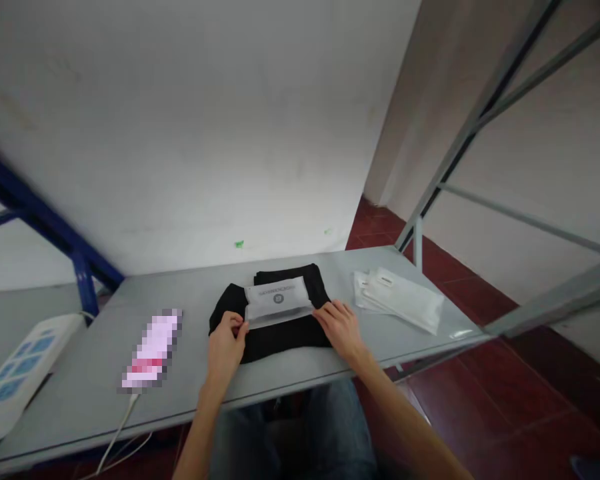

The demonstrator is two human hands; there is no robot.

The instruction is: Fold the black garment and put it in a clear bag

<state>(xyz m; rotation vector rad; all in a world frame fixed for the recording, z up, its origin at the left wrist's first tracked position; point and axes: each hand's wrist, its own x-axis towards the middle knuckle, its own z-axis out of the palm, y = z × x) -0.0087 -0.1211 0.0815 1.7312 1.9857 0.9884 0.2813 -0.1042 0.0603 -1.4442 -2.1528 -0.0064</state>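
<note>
A frosted white plastic bag (276,311) with grey print and a round logo lies on a folded black cloth (286,341) near the middle of the table. The print looks upside down from my side. At the bag's near left corner, my left hand (225,343) pinches the edge between thumb and fingers. My right hand (341,329) grips the near right corner, its fingers resting over the black cloth. Whether anything is inside the bag, I cannot tell.
Several flat white plastic bags (405,300) overlap on the table's right side. To the left lie a blurred phone (153,347) with a white cable (117,432) and a white power strip (30,370). Metal frame bars (453,157) rise at the right, and a white wall (220,133) stands behind.
</note>
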